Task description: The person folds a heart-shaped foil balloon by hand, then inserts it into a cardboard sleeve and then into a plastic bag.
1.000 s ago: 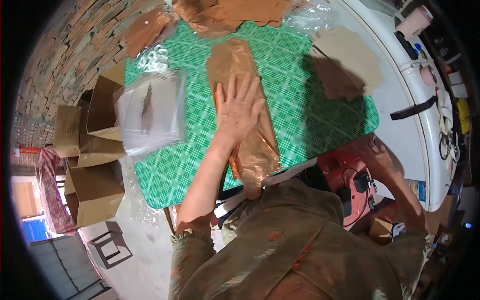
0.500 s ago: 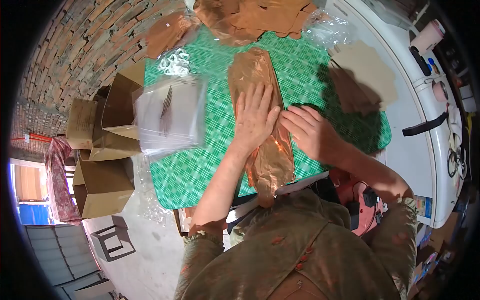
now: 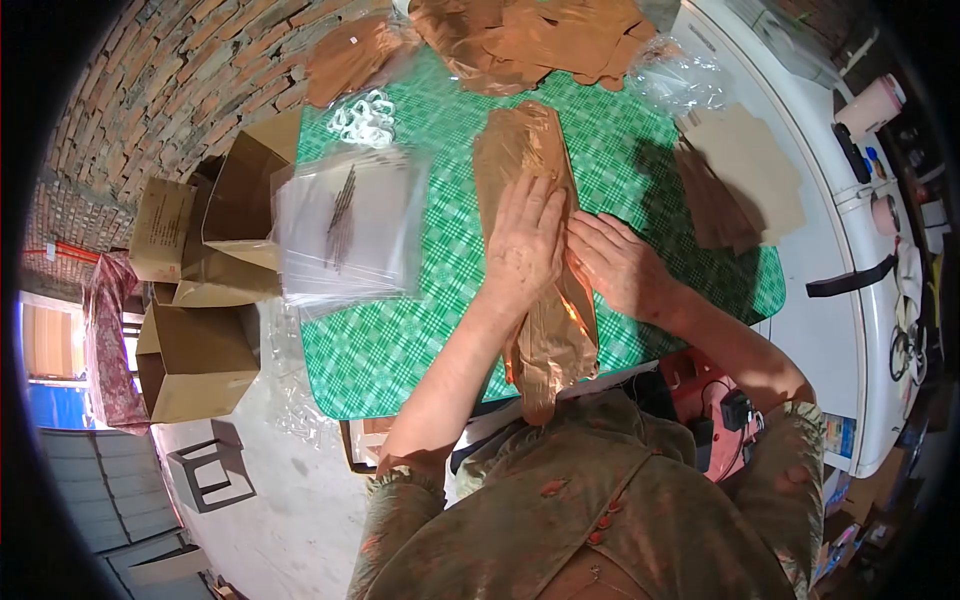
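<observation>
A long copper-coloured item in clear wrapping lies lengthwise on the green checked tablecloth, its near end reaching the table's front edge. My left hand lies flat on its middle, palm down, fingers stretched out and close together. Along the item's right side rests my right hand, its fingers extended toward the left hand and touching the wrapping's edge. The undersides of both hands are hidden.
Clear plastic sleeves and white loops lie at the left. More copper-coloured pieces are at the back, with crumpled plastic. Beige sheets sit at the right. Open cardboard boxes stand left of the table.
My left hand has drawn its fingers closer together on the item. The whole view has shifted slightly; my right hand remains at the item's right edge.
</observation>
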Tool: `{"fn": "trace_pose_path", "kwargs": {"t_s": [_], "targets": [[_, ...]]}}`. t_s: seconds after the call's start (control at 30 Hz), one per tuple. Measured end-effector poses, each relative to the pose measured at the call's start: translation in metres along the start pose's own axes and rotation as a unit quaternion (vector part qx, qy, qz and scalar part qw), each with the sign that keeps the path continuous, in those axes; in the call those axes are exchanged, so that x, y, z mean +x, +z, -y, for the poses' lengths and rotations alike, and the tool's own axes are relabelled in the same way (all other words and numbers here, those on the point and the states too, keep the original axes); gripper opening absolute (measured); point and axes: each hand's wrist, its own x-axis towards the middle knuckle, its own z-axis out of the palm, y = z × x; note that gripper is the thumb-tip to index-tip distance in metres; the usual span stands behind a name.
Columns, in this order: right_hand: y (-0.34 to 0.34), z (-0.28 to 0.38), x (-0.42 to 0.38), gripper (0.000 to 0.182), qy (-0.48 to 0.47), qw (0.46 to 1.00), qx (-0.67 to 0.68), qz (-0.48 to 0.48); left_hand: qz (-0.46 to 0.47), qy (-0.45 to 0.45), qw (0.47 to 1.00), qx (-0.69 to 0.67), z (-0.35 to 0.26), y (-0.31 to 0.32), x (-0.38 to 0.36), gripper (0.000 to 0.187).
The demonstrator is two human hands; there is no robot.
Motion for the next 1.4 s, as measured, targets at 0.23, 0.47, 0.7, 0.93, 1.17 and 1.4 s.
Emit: {"fn": "trace_pose_path", "kwargs": {"t_s": [0.23,0.47,0.7,0.93,1.17,1.4], "targets": [[-0.001,0.002,0.001,0.049,-0.018,0.999,-0.043,0.012,0.107,-0.024,0.993,-0.038,0.004,-0.018,-0.007,0.039],[-0.006,0.002,0.006,0.047,-0.024,0.999,-0.025,0.010,0.124,0.028,0.991,-0.036,-0.007,-0.040,-0.020,0.033],[0.002,-0.007,0.020,0.037,0.005,1.000,0.020,-0.013,0.096,0.057,0.991,-0.069,0.002,-0.034,-0.030,0.035],[0.022,-0.044,0.052,0.030,0.034,0.999,-0.013,-0.035,0.104,0.045,0.989,-0.096,0.005,-0.034,-0.031,0.033],[0.048,-0.085,0.080,0.021,0.028,0.996,-0.075,-0.048,0.092,0.055,0.989,-0.103,0.006,-0.034,-0.029,0.031],[0.057,-0.121,0.107,0.019,0.054,0.983,-0.171,0.039,0.104,0.041,0.989,-0.095,0.004,-0.036,-0.029,0.028]]}}
